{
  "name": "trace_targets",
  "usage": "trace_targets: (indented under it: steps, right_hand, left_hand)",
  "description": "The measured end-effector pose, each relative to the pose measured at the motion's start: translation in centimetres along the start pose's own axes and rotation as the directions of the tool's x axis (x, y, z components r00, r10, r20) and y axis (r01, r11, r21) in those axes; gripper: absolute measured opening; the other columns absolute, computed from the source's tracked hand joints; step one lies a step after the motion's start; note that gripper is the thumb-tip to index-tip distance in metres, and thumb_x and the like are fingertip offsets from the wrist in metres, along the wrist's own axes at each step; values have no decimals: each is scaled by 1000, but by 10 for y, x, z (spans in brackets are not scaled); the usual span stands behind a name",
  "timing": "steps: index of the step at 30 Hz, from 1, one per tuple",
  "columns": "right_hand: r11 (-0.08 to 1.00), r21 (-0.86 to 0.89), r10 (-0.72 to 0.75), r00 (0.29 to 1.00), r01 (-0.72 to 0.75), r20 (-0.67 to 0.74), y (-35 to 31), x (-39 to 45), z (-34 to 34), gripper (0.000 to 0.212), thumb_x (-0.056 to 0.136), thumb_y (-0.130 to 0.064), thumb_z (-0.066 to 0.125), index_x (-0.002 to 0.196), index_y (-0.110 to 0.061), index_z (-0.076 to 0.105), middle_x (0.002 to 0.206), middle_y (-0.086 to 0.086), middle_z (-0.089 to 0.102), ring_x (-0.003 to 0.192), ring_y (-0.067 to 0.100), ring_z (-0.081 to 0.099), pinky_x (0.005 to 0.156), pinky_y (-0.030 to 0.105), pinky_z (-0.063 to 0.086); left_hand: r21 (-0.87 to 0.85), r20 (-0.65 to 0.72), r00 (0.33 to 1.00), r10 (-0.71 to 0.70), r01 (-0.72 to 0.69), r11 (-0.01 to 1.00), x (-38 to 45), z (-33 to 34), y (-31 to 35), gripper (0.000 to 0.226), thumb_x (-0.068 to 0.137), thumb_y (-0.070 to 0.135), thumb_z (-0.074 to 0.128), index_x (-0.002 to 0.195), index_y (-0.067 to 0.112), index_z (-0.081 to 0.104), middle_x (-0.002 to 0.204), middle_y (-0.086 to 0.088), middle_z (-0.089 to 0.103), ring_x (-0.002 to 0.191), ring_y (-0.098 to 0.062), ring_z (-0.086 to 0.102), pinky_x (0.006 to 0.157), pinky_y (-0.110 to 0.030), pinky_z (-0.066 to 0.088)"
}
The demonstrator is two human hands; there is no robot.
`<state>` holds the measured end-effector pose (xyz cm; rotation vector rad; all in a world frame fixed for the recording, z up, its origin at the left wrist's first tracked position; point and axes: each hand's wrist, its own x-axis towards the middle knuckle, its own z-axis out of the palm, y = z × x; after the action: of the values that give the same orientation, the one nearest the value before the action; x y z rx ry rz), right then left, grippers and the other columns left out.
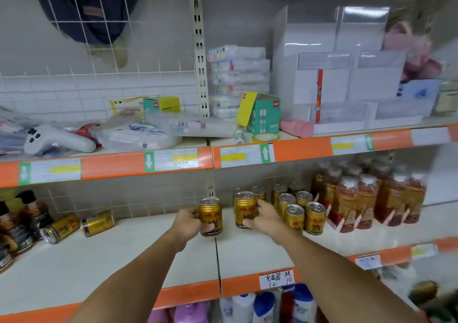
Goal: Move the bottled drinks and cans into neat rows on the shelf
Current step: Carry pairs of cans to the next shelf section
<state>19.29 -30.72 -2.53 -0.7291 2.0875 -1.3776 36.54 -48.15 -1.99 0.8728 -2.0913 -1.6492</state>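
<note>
"RedBull" reads on the gold can (245,210) standing upright. A handwritten tag (276,278) on the shelf edge (190,294) shows Chinese characters with "12" and "10". Green arrow labels (265,153) on the upper shelf strip are otherwise unreadable.

Glossy gold metal cans (210,217) sit in both hands and stand right of the right hand (264,217), beyond them clear shiny plastic bottles (354,203), all on a smooth matt white shelf (99,260) edged with glossy orange plastic strip (188,294) bearing paper labels (276,278).
</note>
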Motion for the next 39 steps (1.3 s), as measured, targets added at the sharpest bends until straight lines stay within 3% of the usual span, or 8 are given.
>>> trace_targets:
  steps: [3, 12, 15, 21, 29, 34, 39]
  right_hand:
    - [999, -36, 9, 1000, -10, -22, 8, -2, -19, 87, 75, -9, 85, 149, -19, 40, 146, -1, 54, 134, 21, 50, 113, 44, 40]
    - [999, -46, 23, 999, -24, -28, 31, -1, -61, 83, 76, -9, 84, 148, -18, 42, 143, 2, 56, 133, 24, 52, 110, 50, 43]
    - [998, -46, 33, 999, -35, -25, 36, 1, -67, 83, 78, -9, 83, 149, -20, 41, 145, 1, 55, 134, 24, 50, 111, 50, 42]
    - [995, -55, 82, 995, -85, -55, 44, 7, -59, 85, 79, -13, 83, 150, -23, 38, 148, 0, 51, 137, 25, 46, 111, 50, 42]
    - [984, -71, 158, 984, -164, -82, 46, 25, -46, 71, 83, -14, 79, 144, -26, 45, 139, -2, 58, 132, 24, 50, 107, 42, 43]
    - [975, -56, 203, 968, -213, -144, 39, 41, -37, 70, 84, -15, 78, 145, -22, 44, 141, 2, 56, 131, 27, 50, 100, 39, 45]
    - [971, -64, 218, 963, -230, -162, 43, 49, -30, 57, 83, -13, 79, 133, -23, 53, 126, 0, 62, 114, 22, 56, 88, 35, 46]
  left_hand:
    - [-7, 10, 1000, -15, 15, 1000, 2, 23, 4, 50, 70, -6, 86, 108, 18, 66, 110, -4, 71, 107, -21, 65, 101, -40, 49]
    - [17, 4, 1000, 6, -7, 1000, 16, 76, 16, 52, 69, -3, 88, 107, 24, 66, 109, 2, 70, 104, -14, 64, 84, -28, 49]
    - [21, -2, 1000, 10, -10, 1000, 22, 84, 19, 49, 69, -3, 89, 99, 29, 66, 107, 3, 72, 101, -11, 65, 79, -25, 49]
    - [60, 22, 1000, 7, -8, 998, 41, 89, 16, 49, 69, 0, 90, 99, 30, 65, 105, 5, 72, 97, -7, 64, 87, -31, 50]
    - [82, 50, 999, 7, -11, 997, 68, 91, 5, 45, 68, 0, 91, 95, 29, 67, 104, 2, 72, 102, -17, 65, 94, -36, 51]
    - [67, 76, 997, 3, -8, 998, 85, 89, 0, 46, 70, 0, 89, 91, 33, 64, 101, 9, 70, 95, -9, 62, 87, -30, 48]
    - [72, 83, 996, -12, 6, 997, 97, 87, -9, 48, 68, -1, 90, 86, 34, 62, 92, 14, 67, 84, 4, 59, 62, -11, 43]
